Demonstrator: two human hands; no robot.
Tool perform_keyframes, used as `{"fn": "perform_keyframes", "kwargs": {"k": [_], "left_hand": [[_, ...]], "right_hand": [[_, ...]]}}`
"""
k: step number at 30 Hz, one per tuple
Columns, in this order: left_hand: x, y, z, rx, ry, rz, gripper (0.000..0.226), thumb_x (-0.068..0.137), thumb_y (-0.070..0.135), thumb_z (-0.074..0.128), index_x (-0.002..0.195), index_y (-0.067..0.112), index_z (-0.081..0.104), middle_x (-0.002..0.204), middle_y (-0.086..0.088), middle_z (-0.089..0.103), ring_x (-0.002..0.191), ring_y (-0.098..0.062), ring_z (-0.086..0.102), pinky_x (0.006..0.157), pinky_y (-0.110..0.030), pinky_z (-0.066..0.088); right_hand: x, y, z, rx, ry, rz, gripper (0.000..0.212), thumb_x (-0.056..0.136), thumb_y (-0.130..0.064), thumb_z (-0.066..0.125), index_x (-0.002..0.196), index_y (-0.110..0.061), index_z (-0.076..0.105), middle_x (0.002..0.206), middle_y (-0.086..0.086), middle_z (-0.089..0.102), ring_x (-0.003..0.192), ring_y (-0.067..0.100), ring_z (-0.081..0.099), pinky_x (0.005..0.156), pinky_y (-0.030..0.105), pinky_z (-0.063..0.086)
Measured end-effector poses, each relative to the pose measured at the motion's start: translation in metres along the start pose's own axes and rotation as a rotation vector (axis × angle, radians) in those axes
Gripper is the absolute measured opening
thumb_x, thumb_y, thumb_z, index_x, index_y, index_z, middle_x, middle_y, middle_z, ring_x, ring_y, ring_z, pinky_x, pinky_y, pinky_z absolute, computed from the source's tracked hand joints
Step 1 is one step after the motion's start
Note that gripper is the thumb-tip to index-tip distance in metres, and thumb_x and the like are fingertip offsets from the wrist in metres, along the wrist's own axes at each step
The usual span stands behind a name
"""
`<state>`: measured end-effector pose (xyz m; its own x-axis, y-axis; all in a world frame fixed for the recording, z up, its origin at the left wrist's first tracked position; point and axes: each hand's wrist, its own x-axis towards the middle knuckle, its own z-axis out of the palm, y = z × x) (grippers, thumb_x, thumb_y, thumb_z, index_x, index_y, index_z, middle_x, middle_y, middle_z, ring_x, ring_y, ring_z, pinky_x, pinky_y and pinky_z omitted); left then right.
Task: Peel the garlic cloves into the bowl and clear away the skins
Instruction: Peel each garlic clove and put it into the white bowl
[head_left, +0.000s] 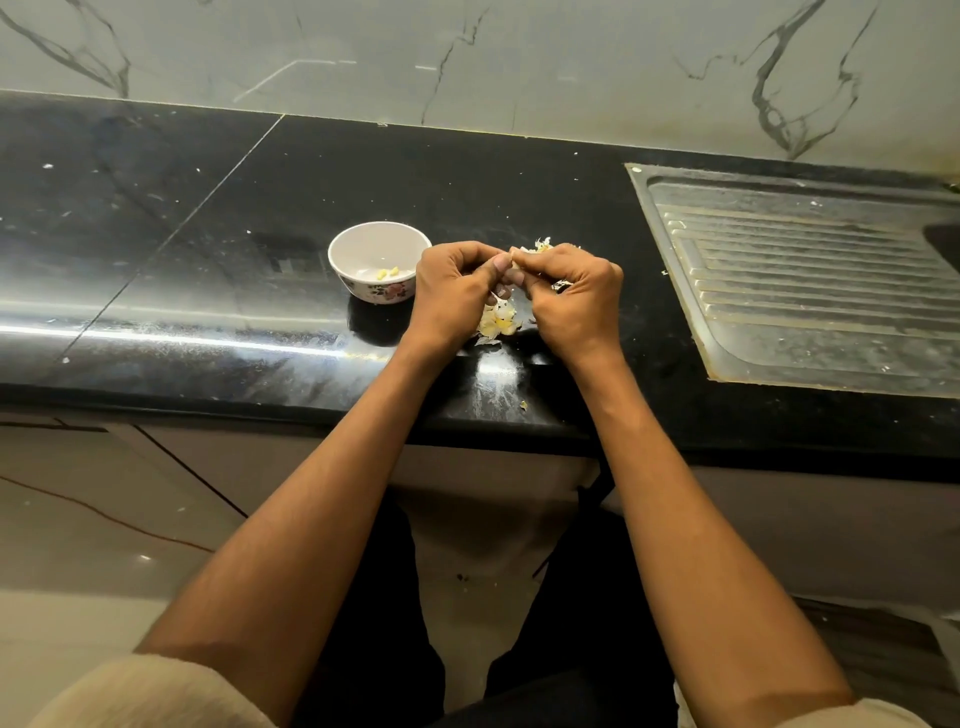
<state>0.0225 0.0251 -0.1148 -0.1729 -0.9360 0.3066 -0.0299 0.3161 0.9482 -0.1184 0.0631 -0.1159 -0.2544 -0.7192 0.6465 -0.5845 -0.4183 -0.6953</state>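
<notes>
A small white bowl (363, 249) with a flower pattern stands on the black counter, with peeled garlic pieces (387, 272) inside. Just right of it, my left hand (451, 291) and my right hand (569, 296) meet above a pile of pale garlic skins (500, 319). Both hands have curled fingers and pinch a garlic clove (514, 265) between their fingertips; the clove is mostly hidden by my fingers. More skins (543, 246) lie behind my right hand.
A steel sink drainboard (810, 280) is set into the black counter (208, 260) at the right. A marble-patterned wall runs along the back. Small skin flakes (523, 405) dot the counter near its front edge.
</notes>
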Motion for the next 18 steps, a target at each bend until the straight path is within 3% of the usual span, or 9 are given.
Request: {"fn": "perform_keyframes", "kwargs": {"k": [4, 9, 11, 13, 16, 18], "left_hand": [[0.000, 0.001, 0.001, 0.061, 0.006, 0.010, 0.014, 0.097, 0.007, 0.064, 0.094, 0.006, 0.077, 0.075, -0.002, 0.073, 0.066, -0.006, 0.066, 0.064, -0.020, 0.051], [-0.002, 0.006, 0.001, 0.147, 0.016, 0.045, 0.033, 0.088, -0.005, 0.056, 0.104, 0.012, 0.078, 0.101, 0.000, 0.076, 0.099, -0.012, 0.070, 0.090, -0.028, 0.056], [-0.001, 0.004, 0.000, 0.169, -0.004, 0.055, 0.042, 0.079, -0.008, 0.048, 0.089, 0.020, 0.078, 0.085, 0.004, 0.073, 0.085, -0.007, 0.067, 0.077, -0.025, 0.054], [0.001, 0.003, 0.000, 0.167, -0.046, 0.031, 0.049, 0.072, -0.008, 0.043, 0.073, 0.030, 0.074, 0.069, -0.001, 0.070, 0.069, -0.011, 0.063, 0.063, -0.033, 0.053], [0.001, 0.003, 0.000, 0.159, -0.042, -0.055, 0.042, 0.069, -0.008, 0.043, 0.056, 0.025, 0.066, 0.056, 0.006, 0.064, 0.055, -0.011, 0.054, 0.054, -0.033, 0.046], [-0.004, 0.006, 0.001, 0.155, -0.001, -0.063, 0.025, 0.075, -0.005, 0.047, 0.075, 0.013, 0.065, 0.071, -0.002, 0.065, 0.068, -0.011, 0.056, 0.060, -0.037, 0.047]], "right_hand": [[0.001, -0.001, -0.001, -0.003, 0.026, 0.014, 0.014, 0.083, -0.006, 0.082, 0.097, -0.008, 0.083, 0.090, 0.000, 0.078, 0.083, 0.007, 0.074, 0.077, 0.022, 0.059], [0.012, -0.012, 0.001, -0.036, 0.024, 0.032, 0.014, 0.078, -0.009, 0.084, 0.089, -0.016, 0.083, 0.085, -0.005, 0.076, 0.071, 0.006, 0.071, 0.065, 0.023, 0.058], [0.022, -0.025, 0.009, -0.037, 0.028, 0.000, 0.012, 0.078, -0.012, 0.083, 0.089, -0.016, 0.083, 0.085, -0.004, 0.078, 0.071, 0.005, 0.072, 0.066, 0.022, 0.058], [0.036, -0.039, 0.018, -0.009, 0.026, -0.006, 0.012, 0.081, -0.012, 0.080, 0.092, -0.015, 0.084, 0.086, -0.002, 0.079, 0.075, 0.006, 0.073, 0.070, 0.023, 0.059], [0.053, -0.058, 0.036, -0.016, -0.124, 0.010, 0.014, 0.082, -0.010, 0.078, 0.095, -0.013, 0.084, 0.087, 0.001, 0.080, 0.078, 0.009, 0.075, 0.077, 0.029, 0.061], [0.057, -0.067, 0.046, -0.058, -0.260, 0.028, 0.018, 0.080, -0.004, 0.079, 0.094, -0.013, 0.084, 0.090, 0.002, 0.080, 0.082, 0.007, 0.074, 0.081, 0.026, 0.061]]}}
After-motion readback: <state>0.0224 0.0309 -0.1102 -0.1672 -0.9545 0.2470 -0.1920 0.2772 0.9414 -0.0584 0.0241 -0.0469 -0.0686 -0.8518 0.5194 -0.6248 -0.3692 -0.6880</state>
